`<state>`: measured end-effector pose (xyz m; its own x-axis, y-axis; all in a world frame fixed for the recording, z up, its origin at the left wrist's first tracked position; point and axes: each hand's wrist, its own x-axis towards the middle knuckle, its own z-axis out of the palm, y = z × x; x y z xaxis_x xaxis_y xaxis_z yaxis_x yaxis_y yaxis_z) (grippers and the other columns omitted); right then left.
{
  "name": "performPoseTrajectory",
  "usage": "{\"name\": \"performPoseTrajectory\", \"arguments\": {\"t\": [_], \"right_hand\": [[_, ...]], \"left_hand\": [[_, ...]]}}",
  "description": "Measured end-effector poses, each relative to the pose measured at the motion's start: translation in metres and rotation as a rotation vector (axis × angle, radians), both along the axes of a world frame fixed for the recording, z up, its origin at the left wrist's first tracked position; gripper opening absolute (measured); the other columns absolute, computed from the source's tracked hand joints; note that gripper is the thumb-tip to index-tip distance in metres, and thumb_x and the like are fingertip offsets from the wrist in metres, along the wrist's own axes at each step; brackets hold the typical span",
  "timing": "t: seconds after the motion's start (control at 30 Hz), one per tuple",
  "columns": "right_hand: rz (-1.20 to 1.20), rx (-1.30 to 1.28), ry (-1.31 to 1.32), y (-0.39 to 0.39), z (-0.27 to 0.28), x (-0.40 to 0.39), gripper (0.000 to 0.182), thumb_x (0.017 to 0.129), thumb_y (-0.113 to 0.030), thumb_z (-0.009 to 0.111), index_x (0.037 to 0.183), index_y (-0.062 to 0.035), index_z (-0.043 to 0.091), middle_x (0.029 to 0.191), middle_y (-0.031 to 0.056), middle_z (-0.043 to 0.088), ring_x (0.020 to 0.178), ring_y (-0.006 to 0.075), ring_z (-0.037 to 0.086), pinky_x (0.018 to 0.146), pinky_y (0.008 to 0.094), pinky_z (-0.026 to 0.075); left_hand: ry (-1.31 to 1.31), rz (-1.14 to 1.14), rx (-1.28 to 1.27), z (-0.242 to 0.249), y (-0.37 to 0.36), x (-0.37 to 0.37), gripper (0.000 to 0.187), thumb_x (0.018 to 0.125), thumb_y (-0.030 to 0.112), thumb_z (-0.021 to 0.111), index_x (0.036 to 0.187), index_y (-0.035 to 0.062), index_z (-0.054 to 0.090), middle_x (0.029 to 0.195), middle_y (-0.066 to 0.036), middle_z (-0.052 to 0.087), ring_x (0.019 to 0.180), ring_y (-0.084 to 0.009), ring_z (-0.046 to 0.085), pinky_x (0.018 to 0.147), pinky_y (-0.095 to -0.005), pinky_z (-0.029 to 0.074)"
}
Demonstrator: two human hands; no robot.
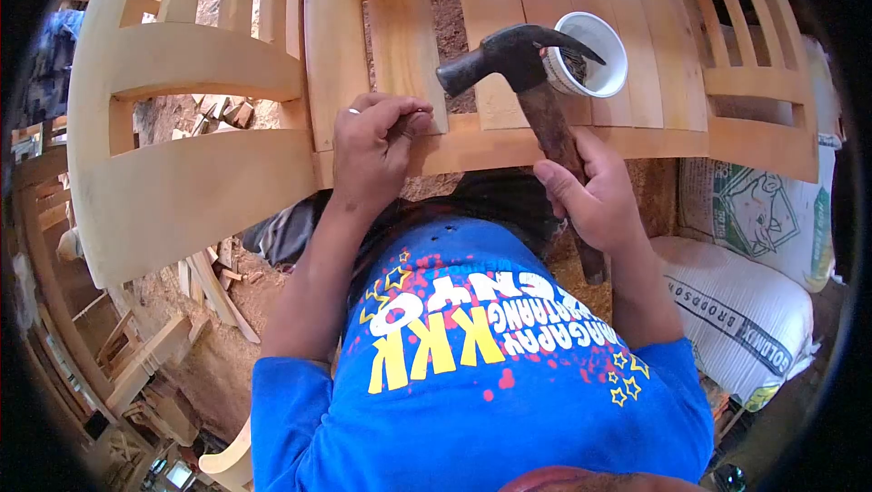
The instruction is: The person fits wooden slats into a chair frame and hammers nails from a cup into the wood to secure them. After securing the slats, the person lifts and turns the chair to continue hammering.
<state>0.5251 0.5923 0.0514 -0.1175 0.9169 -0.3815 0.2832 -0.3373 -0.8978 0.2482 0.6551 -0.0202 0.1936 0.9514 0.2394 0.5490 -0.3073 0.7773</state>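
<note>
A: Your left hand (pixel 372 151) pinches what looks like a small nail — too small to be sure — against the slat (pixel 404 33), near the rail (pixel 545 145). Your right hand (pixel 595 201) is wrapped tight round the hammer (pixel 527 83), its head raised just beside those fingertips.

B: So a crooked blow could catch your fingers or skid and bend the nail?

A: I'd judge so. Mind the white cup (pixel 592 54) too — it sits on the slats right behind the hammer head, easily knocked. Sacks (pixel 740 310) crowd your right elbow.
</note>
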Motion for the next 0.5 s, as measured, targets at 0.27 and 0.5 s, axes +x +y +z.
{"name": "performPoseTrajectory", "arguments": {"t": [0.27, 0.5], "right_hand": [[-0.029, 0.054, -0.050, -0.002, 0.019, 0.002, 0.044, 0.097, -0.025, 0.077, 0.127, 0.0026, 0.061, 0.086, 0.0072, 0.068, 0.066, 0.0122, 0.062, 0.060, 0.0291, 0.051], [0.073, 0.241, -0.223, -0.003, 0.038, -0.003, 0.044, 0.093, -0.024, 0.079, 0.125, 0.0021, 0.062, 0.094, 0.0153, 0.071, 0.080, 0.0250, 0.070, 0.075, 0.0361, 0.054]], "left_hand": [[0.031, 0.008, -0.034, 0.000, 0.000, 0.002, 0.014, 0.091, 0.019, 0.078, 0.100, 0.0078, 0.080, 0.094, -0.013, 0.074, 0.094, -0.0297, 0.068, 0.085, -0.0402, 0.052], [-0.006, 0.032, 0.000, -0.003, -0.003, 0.002, 0.008, 0.088, 0.013, 0.077, 0.095, 0.0110, 0.080, 0.087, -0.007, 0.077, 0.092, -0.0269, 0.070, 0.084, -0.0402, 0.047]]}}
